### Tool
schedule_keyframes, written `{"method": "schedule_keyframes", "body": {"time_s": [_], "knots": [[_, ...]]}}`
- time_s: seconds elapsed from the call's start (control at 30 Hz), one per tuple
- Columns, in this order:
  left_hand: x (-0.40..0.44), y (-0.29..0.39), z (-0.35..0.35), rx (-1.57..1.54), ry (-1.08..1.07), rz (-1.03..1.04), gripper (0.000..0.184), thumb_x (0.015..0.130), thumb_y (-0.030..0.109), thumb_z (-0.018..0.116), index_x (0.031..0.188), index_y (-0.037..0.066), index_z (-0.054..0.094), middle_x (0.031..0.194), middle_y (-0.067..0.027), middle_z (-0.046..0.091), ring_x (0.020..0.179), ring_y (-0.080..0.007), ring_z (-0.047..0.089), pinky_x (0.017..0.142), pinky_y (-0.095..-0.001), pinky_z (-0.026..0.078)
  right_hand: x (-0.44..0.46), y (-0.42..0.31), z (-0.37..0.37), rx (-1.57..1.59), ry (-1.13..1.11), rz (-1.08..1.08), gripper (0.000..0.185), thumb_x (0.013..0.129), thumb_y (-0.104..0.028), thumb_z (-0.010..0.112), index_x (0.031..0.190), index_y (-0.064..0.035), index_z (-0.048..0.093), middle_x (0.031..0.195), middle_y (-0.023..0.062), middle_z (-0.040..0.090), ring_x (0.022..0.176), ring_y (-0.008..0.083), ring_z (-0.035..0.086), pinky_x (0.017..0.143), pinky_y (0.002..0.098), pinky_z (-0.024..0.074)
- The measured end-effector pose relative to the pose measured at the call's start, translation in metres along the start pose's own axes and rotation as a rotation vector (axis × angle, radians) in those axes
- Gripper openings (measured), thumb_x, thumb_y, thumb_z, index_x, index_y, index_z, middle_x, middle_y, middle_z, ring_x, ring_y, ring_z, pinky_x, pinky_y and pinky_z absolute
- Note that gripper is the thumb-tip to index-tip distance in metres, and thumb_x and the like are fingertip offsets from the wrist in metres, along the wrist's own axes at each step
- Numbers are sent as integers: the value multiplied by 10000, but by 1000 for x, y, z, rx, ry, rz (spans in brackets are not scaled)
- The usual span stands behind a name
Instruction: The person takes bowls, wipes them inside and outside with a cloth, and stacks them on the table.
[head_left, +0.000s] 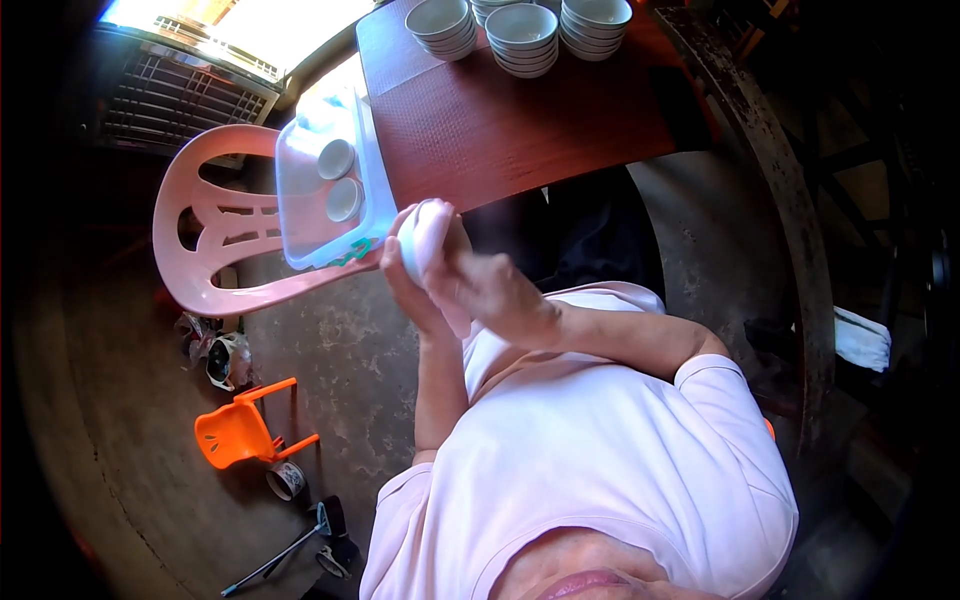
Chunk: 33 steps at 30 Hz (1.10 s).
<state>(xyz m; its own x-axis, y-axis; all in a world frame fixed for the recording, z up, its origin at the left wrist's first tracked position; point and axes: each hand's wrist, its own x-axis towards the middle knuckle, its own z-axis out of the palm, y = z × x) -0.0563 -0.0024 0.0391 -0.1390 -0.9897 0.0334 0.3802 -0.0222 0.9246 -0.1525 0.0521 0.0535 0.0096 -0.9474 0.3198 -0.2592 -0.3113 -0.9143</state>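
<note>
In front of my chest, my left hand (403, 285) grips a white bowl (410, 252), its fingers around the outside. My right hand (497, 292) is closed on a pink cloth (434, 235) that is pressed against the bowl and hangs down below it. The cloth and fingers hide much of the bowl. Just beyond my left hand is a clear plastic tub (300, 232) with two small white bowls (345, 199) showing inside it.
The tub rests on a pink plastic chair (180, 260). Stacks of white bowls (522, 40) stand on the red-brown table (480, 130) ahead. A small orange chair (232, 435) and a long-handled tool (275, 557) are on the floor to the left.
</note>
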Motion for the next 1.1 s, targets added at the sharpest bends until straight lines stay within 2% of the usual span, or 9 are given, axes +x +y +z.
{"method": "schedule_keyframes", "body": {"time_s": [0.1,0.2,0.43,0.63,0.67,0.77,0.9,1.03,1.1], "knots": [[9,25,-10,-520,-26,-499,564,903,421,419,1142,-70,558,1040,-232,634,969,-325,616,891,-421,494,-8,31,9,-196,101,-609,350,767,10,672,1104,-12,577,953,139,644,821,268,654,741,344,527],[12,16,-27,-449,-41,-451,561,900,423,442,1150,-64,558,1055,-224,635,980,-310,620,888,-415,496,-3,57,-4,-420,59,-730,335,806,-68,675,1128,-34,591,996,133,668,919,276,667,866,363,525],[-6,-14,5,431,75,375,524,948,414,310,1177,-3,528,1125,-138,574,1054,-253,533,946,-369,413,8,19,-3,775,96,349,202,897,-188,633,1015,-28,601,805,182,642,752,277,666,631,317,534],[1,5,-6,-250,-40,-150,516,950,374,338,1172,-64,498,1121,-197,593,988,-294,607,889,-384,506,-14,29,-7,-223,106,-576,214,785,-32,689,975,-29,591,873,165,651,775,317,663,663,368,544],[-4,-2,-3,129,-23,152,503,947,367,355,1177,-57,498,1119,-201,596,988,-297,608,885,-386,506,-15,29,-10,-212,61,-509,210,804,-54,683,993,-24,600,865,167,653,776,300,669,680,353,544],[-2,-13,-9,103,-64,174,417,869,323,554,1144,10,569,1184,-188,591,1079,-310,572,965,-412,439,-17,5,-22,151,-50,178,207,864,-151,668,1016,-15,627,854,132,676,775,201,676,710,305,537],[6,-20,-10,289,-172,337,657,845,529,570,1256,20,508,1277,-153,543,1231,-264,476,1062,-414,336,9,18,-37,970,-13,463,319,898,-233,658,1074,32,628,833,40,651,760,87,599,717,238,505],[15,-20,-51,-620,-312,-510,811,861,675,459,1310,0,451,1258,-133,555,1181,-258,518,1044,-394,361,0,33,-35,-302,-48,-327,182,842,-99,651,1007,-28,623,903,75,683,802,213,680,775,342,540],[14,-1,-33,-470,-273,-568,778,886,672,403,1241,-12,513,1186,-135,595,1086,-253,567,989,-376,412,3,25,-37,-457,-45,-585,199,795,-8,599,993,-31,610,963,100,670,910,236,668,912,375,501]]}}
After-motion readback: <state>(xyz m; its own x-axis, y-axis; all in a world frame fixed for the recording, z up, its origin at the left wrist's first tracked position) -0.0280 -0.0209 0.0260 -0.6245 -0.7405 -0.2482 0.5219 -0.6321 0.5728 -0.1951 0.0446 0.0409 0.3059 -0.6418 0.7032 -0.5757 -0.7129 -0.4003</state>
